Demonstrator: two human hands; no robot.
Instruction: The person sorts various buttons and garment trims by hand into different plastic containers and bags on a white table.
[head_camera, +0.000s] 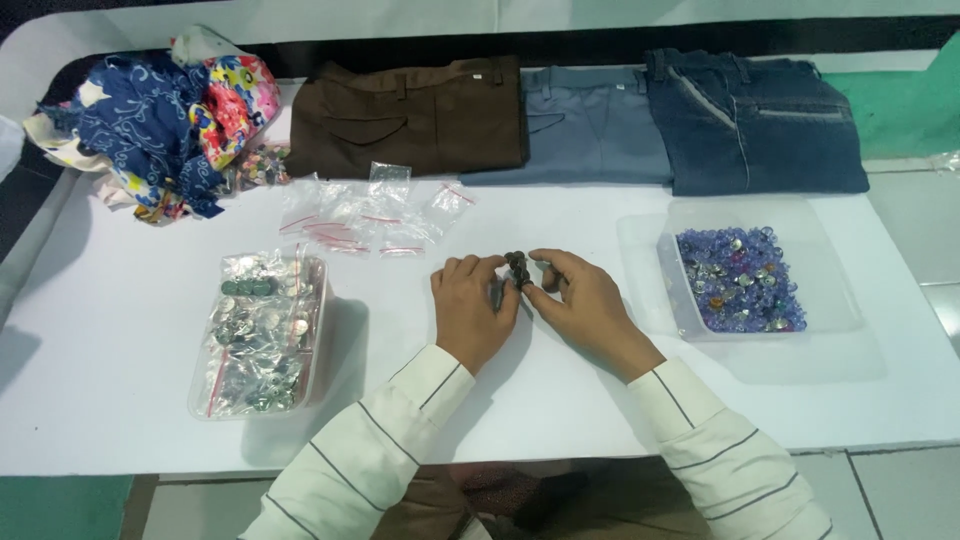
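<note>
Table: I see a white table (120, 330) with bare room near the front edge and in the middle.
Folded pants: three pairs lie along the far edge, brown (410, 115), grey (590, 125), blue (760, 120).
Trays: a clear tray (262, 335) of filled bags sits left, and a clear tray (690, 310) of purple beads sits right.
Hands: my left hand (472, 310) and right hand (585, 305) meet between the trays, fingers curled in.
Small dark thing: both hands pinch it (517, 268), just above the table.
</note>
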